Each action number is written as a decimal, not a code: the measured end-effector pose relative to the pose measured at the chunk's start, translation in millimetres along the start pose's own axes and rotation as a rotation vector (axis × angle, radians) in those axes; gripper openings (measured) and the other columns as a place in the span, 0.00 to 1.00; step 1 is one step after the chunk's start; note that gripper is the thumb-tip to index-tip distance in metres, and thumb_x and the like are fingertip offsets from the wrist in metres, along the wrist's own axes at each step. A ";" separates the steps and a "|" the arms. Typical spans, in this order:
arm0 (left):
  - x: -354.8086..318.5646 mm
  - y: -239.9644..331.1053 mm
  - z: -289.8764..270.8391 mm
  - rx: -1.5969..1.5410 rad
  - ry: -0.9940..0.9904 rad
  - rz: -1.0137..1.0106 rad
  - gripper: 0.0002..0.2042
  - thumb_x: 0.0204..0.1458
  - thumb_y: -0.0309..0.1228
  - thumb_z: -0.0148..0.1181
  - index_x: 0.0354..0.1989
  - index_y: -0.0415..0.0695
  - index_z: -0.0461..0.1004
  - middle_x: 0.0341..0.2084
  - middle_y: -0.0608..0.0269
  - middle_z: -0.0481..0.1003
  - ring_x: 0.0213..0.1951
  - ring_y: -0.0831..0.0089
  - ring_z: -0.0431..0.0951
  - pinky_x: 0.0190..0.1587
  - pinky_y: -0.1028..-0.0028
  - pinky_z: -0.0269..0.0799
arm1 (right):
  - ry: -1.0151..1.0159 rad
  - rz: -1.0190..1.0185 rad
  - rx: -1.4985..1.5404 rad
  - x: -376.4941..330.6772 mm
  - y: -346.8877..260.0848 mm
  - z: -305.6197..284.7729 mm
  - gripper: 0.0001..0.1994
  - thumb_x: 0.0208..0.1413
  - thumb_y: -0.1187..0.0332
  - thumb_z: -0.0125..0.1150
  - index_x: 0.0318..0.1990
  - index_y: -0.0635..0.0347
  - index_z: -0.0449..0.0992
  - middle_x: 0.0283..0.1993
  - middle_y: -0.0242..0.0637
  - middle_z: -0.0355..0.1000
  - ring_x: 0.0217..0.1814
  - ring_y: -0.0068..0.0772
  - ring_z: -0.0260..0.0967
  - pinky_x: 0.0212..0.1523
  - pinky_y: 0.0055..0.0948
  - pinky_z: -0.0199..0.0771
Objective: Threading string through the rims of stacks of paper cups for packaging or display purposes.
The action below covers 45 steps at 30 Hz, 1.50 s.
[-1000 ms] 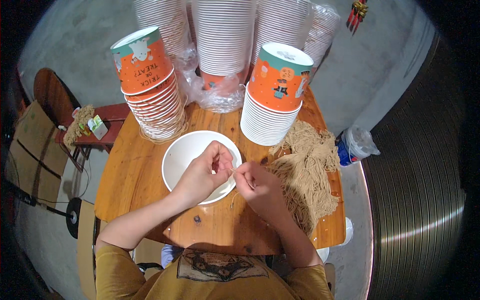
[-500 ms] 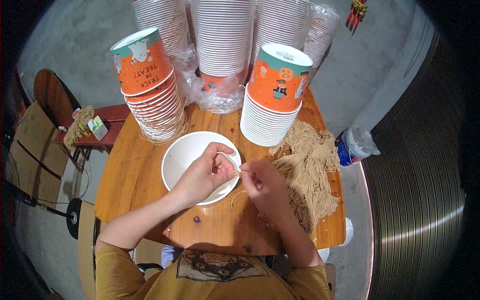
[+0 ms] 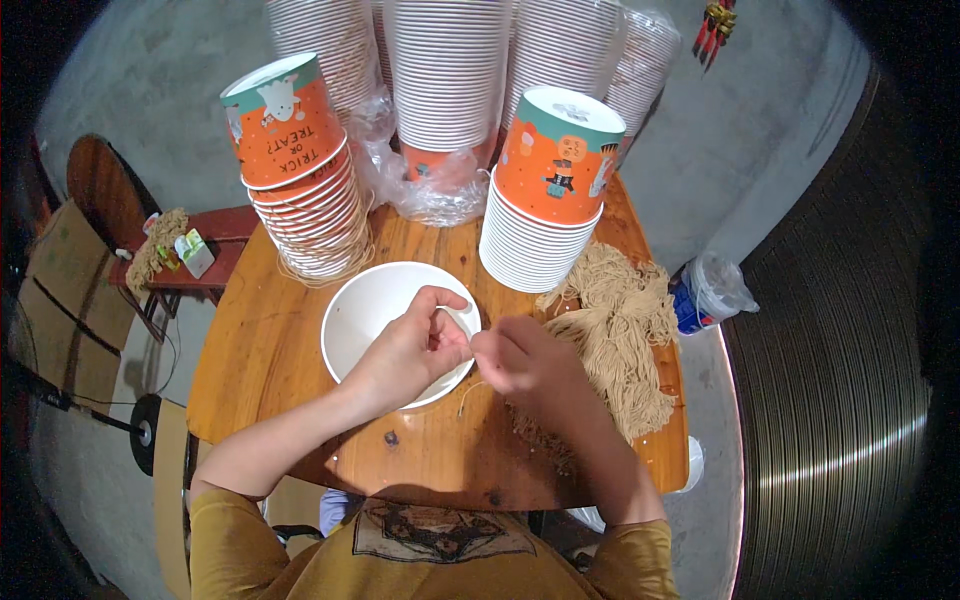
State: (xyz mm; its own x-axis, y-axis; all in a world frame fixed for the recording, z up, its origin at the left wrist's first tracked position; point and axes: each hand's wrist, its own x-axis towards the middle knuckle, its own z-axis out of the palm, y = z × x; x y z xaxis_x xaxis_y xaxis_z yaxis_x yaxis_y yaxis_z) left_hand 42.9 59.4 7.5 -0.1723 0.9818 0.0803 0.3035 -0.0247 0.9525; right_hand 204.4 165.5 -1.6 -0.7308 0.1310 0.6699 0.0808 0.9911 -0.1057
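Since half a second ago, the right hand (image 3: 530,368) has rolled over so that more of its back shows, and the right forearm (image 3: 612,460) has swung outward, while the left hand (image 3: 405,350) has hardly shifted. Both hands meet near the middle of the wooden table (image 3: 260,400), above the right rim of a white bowl (image 3: 360,300). The right hand's fingers are curled in narrow, and a thin tan strand (image 3: 464,400) hangs from beneath them just outside the bowl, on the side of the table's near edge. On the left hand the index finger arches away from the thumb; whether the thumb pinches anything, I cannot tell. Tan yarn (image 3: 630,350) lies heaped along the table's right edge. Toward the far left corner stands an inverted stack of orange tubs (image 3: 290,140), looped with thin cord (image 3: 310,240); a second inverted stack (image 3: 560,165) stands toward the far right corner. Tall stacks of tubs (image 3: 448,80) line the far edge, with crumpled clear plastic (image 3: 440,205) in front
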 end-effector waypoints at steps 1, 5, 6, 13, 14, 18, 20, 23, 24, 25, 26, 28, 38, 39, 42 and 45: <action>-0.5 0.6 0.7 -0.001 -0.001 0.001 0.18 0.54 0.22 0.58 0.50 0.38 0.59 0.26 0.66 0.69 0.30 0.80 0.71 0.37 0.78 0.69 | 0.005 0.005 0.045 0.3 1.1 0.8 0.09 0.41 0.78 0.63 0.32 0.56 0.72 0.26 0.29 0.64 0.26 0.25 0.67 0.21 0.26 0.68; -2.1 6.4 2.8 0.049 -0.026 0.039 0.18 0.53 0.20 0.55 0.50 0.39 0.58 0.27 0.67 0.69 0.31 0.80 0.70 0.39 0.78 0.68 | -0.267 0.572 0.722 -3.5 6.8 3.6 0.06 0.47 0.78 0.59 0.33 0.58 0.71 0.27 0.24 0.63 0.25 0.17 0.63 0.20 0.19 0.61; -2.5 7.7 2.7 0.053 -0.041 0.031 0.18 0.52 0.18 0.55 0.49 0.40 0.58 0.28 0.69 0.68 0.32 0.82 0.69 0.41 0.79 0.66 | -0.342 0.644 0.975 -0.6 15.3 0.7 0.04 0.50 0.77 0.57 0.34 0.59 0.70 0.28 0.22 0.62 0.26 0.14 0.61 0.21 0.16 0.59; 0.3 1.0 0.0 0.004 -0.052 0.036 0.18 0.51 0.18 0.55 0.49 0.40 0.58 0.29 0.69 0.68 0.34 0.81 0.69 0.42 0.78 0.66 | -0.039 0.711 1.114 -18.9 13.9 21.1 0.02 0.54 0.74 0.56 0.35 0.59 0.70 0.29 0.22 0.62 0.26 0.10 0.58 0.23 0.15 0.58; -0.3 0.5 -0.4 0.012 -0.038 0.048 0.18 0.51 0.18 0.55 0.48 0.39 0.58 0.28 0.67 0.69 0.33 0.79 0.71 0.41 0.77 0.68 | -0.041 0.711 1.116 -18.9 9.2 19.3 0.02 0.54 0.74 0.56 0.35 0.59 0.70 0.29 0.22 0.62 0.26 0.10 0.58 0.23 0.15 0.58; 0.1 -1.7 0.1 0.025 -0.023 0.066 0.17 0.51 0.18 0.55 0.47 0.39 0.59 0.28 0.65 0.70 0.32 0.77 0.72 0.39 0.76 0.69 | -0.071 0.548 0.607 -12.5 -6.4 10.6 0.09 0.49 0.71 0.64 0.37 0.58 0.71 0.29 0.27 0.66 0.26 0.21 0.65 0.26 0.21 0.65; 0.5 -1.1 0.3 0.032 -0.020 0.054 0.17 0.51 0.18 0.55 0.48 0.39 0.59 0.28 0.65 0.70 0.32 0.77 0.72 0.39 0.76 0.69 | -0.029 0.455 0.454 -11.8 -7.8 12.3 0.10 0.47 0.72 0.65 0.36 0.58 0.71 0.29 0.29 0.66 0.25 0.22 0.65 0.25 0.21 0.65; -0.1 -0.3 1.1 0.055 -0.028 0.065 0.17 0.51 0.19 0.56 0.48 0.40 0.59 0.28 0.66 0.70 0.31 0.77 0.72 0.38 0.76 0.69 | 0.075 0.265 0.242 -13.4 -5.9 16.1 0.09 0.49 0.70 0.64 0.34 0.60 0.70 0.25 0.26 0.63 0.25 0.23 0.65 0.24 0.20 0.64; -0.4 -0.2 1.6 0.070 -0.040 0.088 0.17 0.51 0.19 0.56 0.48 0.40 0.59 0.28 0.66 0.70 0.31 0.77 0.72 0.38 0.76 0.69 | -0.041 0.527 0.574 -14.2 -5.6 16.8 0.07 0.51 0.70 0.62 0.32 0.59 0.70 0.22 0.23 0.61 0.24 0.20 0.63 0.23 0.20 0.61; -1.0 0.6 1.9 0.071 -0.040 0.088 0.17 0.51 0.19 0.56 0.48 0.40 0.59 0.28 0.66 0.70 0.31 0.77 0.72 0.38 0.76 0.69 | -0.163 0.787 0.907 -15.1 -4.9 17.7 0.05 0.53 0.70 0.59 0.31 0.58 0.69 0.20 0.21 0.58 0.22 0.18 0.61 0.21 0.20 0.58; -1.5 1.9 2.3 0.092 -0.025 0.091 0.17 0.51 0.19 0.56 0.48 0.40 0.59 0.28 0.66 0.70 0.31 0.77 0.72 0.38 0.76 0.69 | -0.162 0.788 0.905 -17.0 1.3 16.4 0.05 0.53 0.70 0.59 0.31 0.58 0.69 0.20 0.21 0.58 0.22 0.18 0.61 0.21 0.20 0.58; -1.7 1.8 2.6 0.112 -0.011 0.096 0.17 0.51 0.19 0.56 0.47 0.40 0.59 0.28 0.66 0.70 0.32 0.77 0.72 0.37 0.75 0.69 | -0.288 1.127 1.737 -21.2 17.2 11.1 0.05 0.56 0.67 0.56 0.33 0.58 0.71 0.20 0.19 0.59 0.23 0.13 0.59 0.21 0.17 0.56; 0.8 -0.5 0.5 0.057 -0.008 0.068 0.16 0.50 0.19 0.56 0.47 0.39 0.60 0.28 0.66 0.70 0.33 0.77 0.72 0.39 0.77 0.69 | -0.030 0.720 0.833 -18.8 -9.3 13.9 0.07 0.51 0.72 0.62 0.36 0.58 0.71 0.27 0.26 0.66 0.24 0.19 0.63 0.24 0.23 0.64; 0.7 -0.8 0.5 0.057 -0.010 0.066 0.16 0.50 0.19 0.56 0.47 0.39 0.61 0.28 0.66 0.70 0.33 0.77 0.72 0.39 0.77 0.69 | 0.012 0.615 0.650 -16.8 -12.0 15.1 0.08 0.49 0.73 0.62 0.36 0.58 0.71 0.26 0.28 0.66 0.24 0.21 0.64 0.25 0.25 0.65; 0.4 -1.7 1.2 0.033 -0.007 0.057 0.16 0.50 0.19 0.56 0.47 0.39 0.61 0.29 0.66 0.70 0.33 0.78 0.72 0.39 0.77 0.69 | 0.060 0.558 0.487 -13.1 -20.4 15.9 0.07 0.48 0.77 0.60 0.35 0.58 0.71 0.24 0.26 0.62 0.24 0.17 0.59 0.25 0.21 0.60; 0.4 0.6 1.2 -0.073 -0.033 0.031 0.16 0.50 0.19 0.56 0.46 0.38 0.61 0.29 0.66 0.70 0.33 0.79 0.71 0.39 0.78 0.69 | 0.082 0.655 0.573 -14.6 -19.0 17.3 0.06 0.48 0.79 0.59 0.34 0.59 0.71 0.23 0.22 0.59 0.23 0.11 0.53 0.24 0.15 0.54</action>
State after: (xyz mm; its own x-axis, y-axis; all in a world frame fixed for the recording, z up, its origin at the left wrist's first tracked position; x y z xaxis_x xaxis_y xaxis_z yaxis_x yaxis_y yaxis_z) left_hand 44.2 60.0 7.7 -0.1327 0.9859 0.1017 0.2392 -0.0677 0.9686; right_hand 201.9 144.3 -22.1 -0.6039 0.6935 0.3930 0.0987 0.5543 -0.8264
